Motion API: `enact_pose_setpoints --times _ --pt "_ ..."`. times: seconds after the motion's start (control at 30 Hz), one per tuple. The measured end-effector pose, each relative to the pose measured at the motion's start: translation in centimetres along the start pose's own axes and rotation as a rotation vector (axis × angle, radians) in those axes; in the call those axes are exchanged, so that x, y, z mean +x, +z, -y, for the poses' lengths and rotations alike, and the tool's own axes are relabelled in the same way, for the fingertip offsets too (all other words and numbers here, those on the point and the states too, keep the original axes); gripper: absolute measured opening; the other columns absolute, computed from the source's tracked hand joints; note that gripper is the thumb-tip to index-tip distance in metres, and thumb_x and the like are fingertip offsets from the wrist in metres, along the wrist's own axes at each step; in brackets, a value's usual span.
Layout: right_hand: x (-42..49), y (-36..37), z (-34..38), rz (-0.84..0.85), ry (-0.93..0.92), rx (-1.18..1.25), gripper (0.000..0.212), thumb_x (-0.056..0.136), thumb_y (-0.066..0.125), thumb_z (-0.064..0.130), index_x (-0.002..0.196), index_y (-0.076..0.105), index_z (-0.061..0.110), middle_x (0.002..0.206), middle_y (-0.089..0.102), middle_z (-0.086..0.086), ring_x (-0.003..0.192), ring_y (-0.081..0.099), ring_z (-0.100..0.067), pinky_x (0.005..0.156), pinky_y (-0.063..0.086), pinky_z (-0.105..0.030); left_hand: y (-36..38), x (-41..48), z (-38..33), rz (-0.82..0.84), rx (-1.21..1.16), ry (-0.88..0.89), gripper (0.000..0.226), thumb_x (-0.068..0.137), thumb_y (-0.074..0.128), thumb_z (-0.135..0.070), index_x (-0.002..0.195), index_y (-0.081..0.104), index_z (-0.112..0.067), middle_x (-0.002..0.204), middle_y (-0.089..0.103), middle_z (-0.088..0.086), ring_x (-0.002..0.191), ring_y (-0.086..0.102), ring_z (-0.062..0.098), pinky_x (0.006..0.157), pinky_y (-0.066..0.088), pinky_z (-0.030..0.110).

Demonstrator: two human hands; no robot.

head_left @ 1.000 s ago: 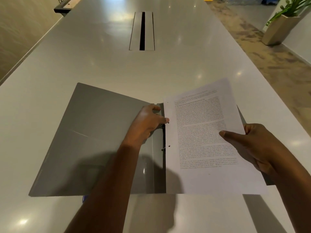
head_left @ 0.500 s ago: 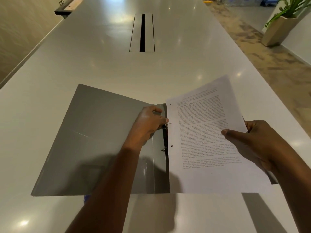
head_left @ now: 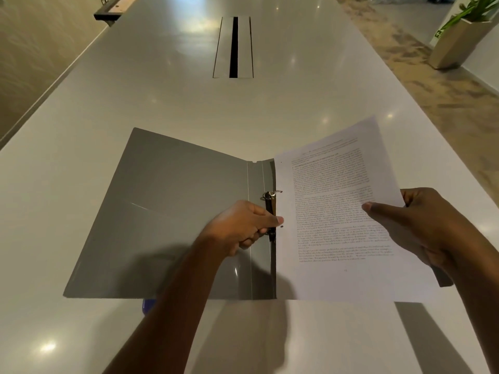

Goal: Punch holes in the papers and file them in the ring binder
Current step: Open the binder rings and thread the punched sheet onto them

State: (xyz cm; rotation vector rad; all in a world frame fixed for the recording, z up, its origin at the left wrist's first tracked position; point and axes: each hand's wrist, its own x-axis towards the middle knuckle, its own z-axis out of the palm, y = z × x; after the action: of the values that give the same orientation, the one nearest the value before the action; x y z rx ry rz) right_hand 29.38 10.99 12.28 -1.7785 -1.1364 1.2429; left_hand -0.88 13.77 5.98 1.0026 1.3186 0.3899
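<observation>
The left hand (head_left: 240,228) curls around the lower ring (head_left: 270,233) at the binder's (head_left: 172,217) spine, its thumb tip on the paper's (head_left: 332,211) punched left edge. The right hand (head_left: 421,225) pinches the paper's right edge, thumb on top. The sheet lies over the right cover of the open grey binder. The binder rests on a long glossy white table (head_left: 167,98) with a slotted cable hatch (head_left: 233,47). A planter (head_left: 456,39) stands on the mottled floor at right. The printed text is too small to read.
</observation>
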Motion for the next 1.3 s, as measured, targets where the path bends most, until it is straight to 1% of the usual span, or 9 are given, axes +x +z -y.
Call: enact_pose_setpoints --times 0.27,0.5,0.57,0.7,0.87,1.07,1.17,1.23,1.3 --pt "0.2 -0.1 -0.8 -0.013 0.019 -0.027 0.019 0.087 0.08 0.015 0.103 0.077 0.005 0.105 0.08 -0.003 0.09 0.079 -0.026 0.081 0.06 -0.035 -0.3 0.8 0.4 0.045 -0.015 -0.043 0.015 0.093 0.077 -0.02 0.085 0.076 -0.007 0.057 0.053 0.002 0.042 0.034 0.01 0.035 0.028 0.019" --pt "-0.6 0.2 0.0 -0.037 0.008 -0.065 0.01 0.09 0.077 0.011 0.097 0.076 0.004 0.088 0.081 0.003 0.064 0.076 -0.007 0.048 0.051 -0.011 0.1 0.8 0.1 0.029 0.044 -0.051 0.017 0.093 0.077 -0.021 0.082 0.075 -0.008 0.053 0.052 0.0 0.041 0.035 0.009 0.036 0.028 0.019" --pt "-0.7 0.1 0.3 -0.048 -0.011 -0.117 0.01 0.091 0.077 0.013 0.094 0.076 0.004 0.09 0.079 -0.001 0.057 0.074 -0.006 0.047 0.052 -0.014 0.3 0.7 -0.1 0.021 0.071 -0.047 0.016 0.093 0.076 -0.021 0.089 0.076 -0.006 0.053 0.052 0.0 0.042 0.035 0.009 0.038 0.028 0.019" --pt "-0.7 -0.1 0.9 -0.066 -0.041 -0.225 0.014 0.088 0.08 0.024 0.089 0.079 0.009 0.087 0.08 -0.014 0.068 0.072 -0.031 0.065 0.052 -0.035 0.3 0.6 -0.3 0.017 0.094 -0.044 0.016 0.094 0.075 -0.02 0.093 0.078 -0.004 0.054 0.052 0.001 0.044 0.036 0.01 0.041 0.029 0.02" --pt "-0.4 -0.5 1.2 -0.062 -0.031 -0.272 0.014 0.088 0.08 0.026 0.087 0.08 0.012 0.061 0.076 0.002 0.041 0.06 -0.011 0.056 0.048 -0.028 0.6 0.8 -0.3 -0.014 0.113 -0.024 0.012 0.091 0.078 -0.02 0.086 0.079 -0.009 0.055 0.053 0.0 0.045 0.037 0.009 0.04 0.03 0.02" --pt "0.5 -0.8 1.2 -0.045 -0.032 -0.283 0.013 0.089 0.079 0.019 0.095 0.078 0.007 0.082 0.077 -0.01 0.038 0.061 -0.005 0.041 0.046 -0.021 1.1 0.8 0.4 -0.14 0.075 0.094 0.012 0.089 0.081 -0.019 0.088 0.072 -0.011 0.06 0.062 0.001 0.044 0.043 0.008 0.039 0.033 0.021" --pt "0.6 -0.5 0.7 -0.018 -0.02 -0.236 0.011 0.091 0.077 0.014 0.098 0.074 0.007 0.087 0.075 -0.005 0.046 0.068 -0.005 0.041 0.049 -0.017 1.5 0.9 1.0 -0.229 -0.006 0.223 0.01 0.089 0.08 -0.017 0.09 0.073 -0.01 0.074 0.073 0.003 0.055 0.061 0.012 0.052 0.051 0.026" --pt "0.9 -0.3 0.1 -0.01 -0.005 -0.21 0.014 0.089 0.079 0.016 0.1 0.074 0.008 0.095 0.077 -0.004 0.069 0.076 -0.018 0.055 0.056 -0.026 1.7 1.3 1.3 -0.311 -0.021 0.301 0.008 0.087 0.082 -0.017 0.09 0.075 -0.015 0.082 0.077 0.005 0.076 0.076 0.022 0.077 0.064 0.042" --pt "1.2 -0.1 -0.3 -0.009 0.013 -0.179 0.013 0.088 0.08 0.015 0.099 0.074 0.01 0.1 0.077 -0.004 0.08 0.075 -0.027 0.066 0.057 -0.033 1.8 1.6 1.6 -0.369 -0.01 0.366 0.009 0.086 0.083 -0.014 0.092 0.076 -0.018 0.074 0.075 0.001 0.077 0.077 0.025 0.083 0.065 0.05"
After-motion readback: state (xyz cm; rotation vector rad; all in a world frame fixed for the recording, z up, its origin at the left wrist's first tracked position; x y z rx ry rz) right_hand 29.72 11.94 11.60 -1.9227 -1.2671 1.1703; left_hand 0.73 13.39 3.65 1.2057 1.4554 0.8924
